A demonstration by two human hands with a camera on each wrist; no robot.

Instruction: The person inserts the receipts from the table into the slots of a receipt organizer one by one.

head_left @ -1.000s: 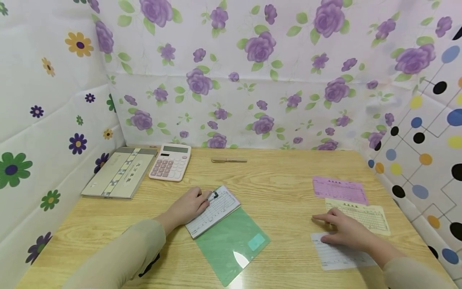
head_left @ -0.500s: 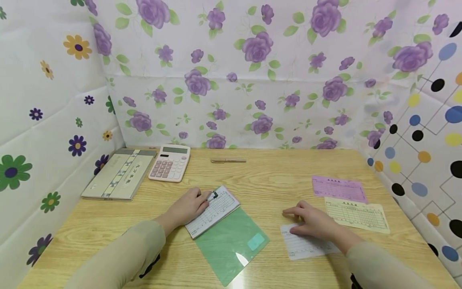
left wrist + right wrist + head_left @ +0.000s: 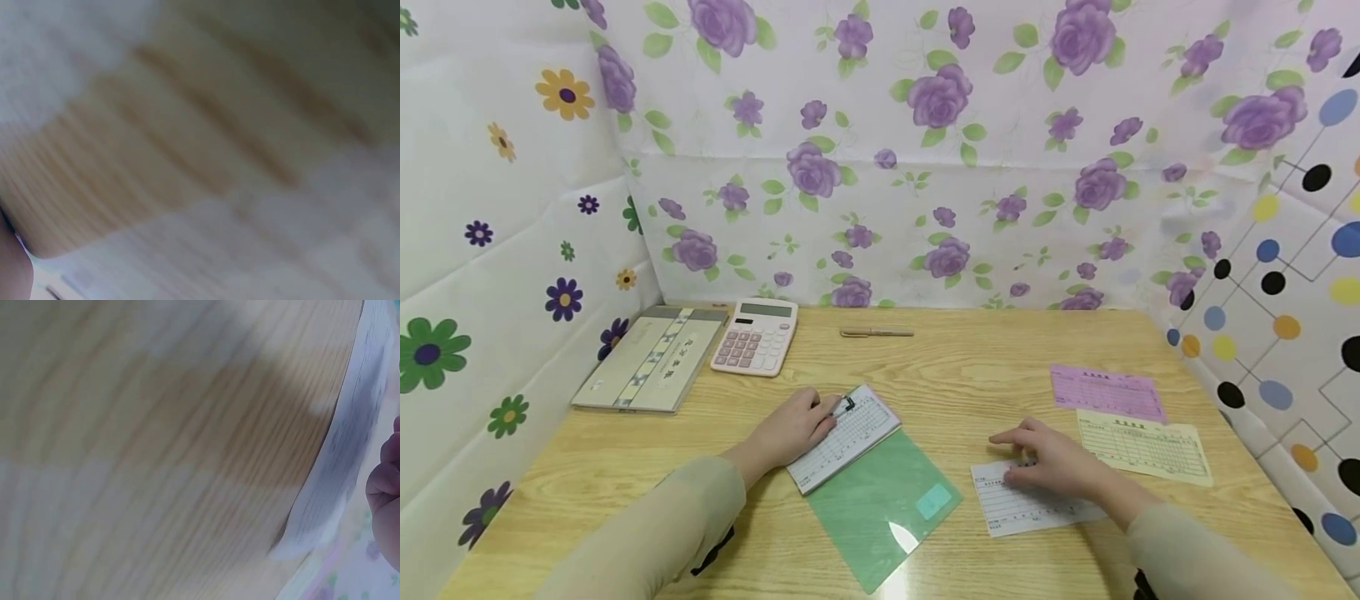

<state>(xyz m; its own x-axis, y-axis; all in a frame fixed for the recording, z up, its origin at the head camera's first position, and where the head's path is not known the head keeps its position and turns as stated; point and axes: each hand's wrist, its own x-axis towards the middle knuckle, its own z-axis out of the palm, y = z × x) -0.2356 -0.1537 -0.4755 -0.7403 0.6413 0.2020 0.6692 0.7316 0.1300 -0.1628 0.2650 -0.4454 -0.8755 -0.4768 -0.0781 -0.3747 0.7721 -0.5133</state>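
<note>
- A person's left hand (image 3: 793, 429) rests on a printed pad (image 3: 848, 446) at the centre of the frame, fingers bent beside a black clip (image 3: 850, 403); whether they pinch anything cannot be told.
- That hand probably steadies the pad, which lies slanted along the upper edge of a green sheet (image 3: 887, 508).
- At lower right, the right hand (image 3: 1051, 468) sits on a loose white slip (image 3: 1022, 510), index finger reaching leftward, thumb spread apart from it; the flat touch seems suited to sliding paper rather than lifting it.
- A yellow slip (image 3: 1150, 448) and a pink slip (image 3: 1108, 393) lie behind, set out at right presumably so each print stays readable.
- Wood of the worktop (image 3: 955, 358) shows between green sheet and white slip, leaving sideways room.
- The yellow slip's outer corner lies near the worktop's right edge.
- Calculator (image 3: 755, 337) and pen (image 3: 876, 332) sit well back, outside that gap.
</note>
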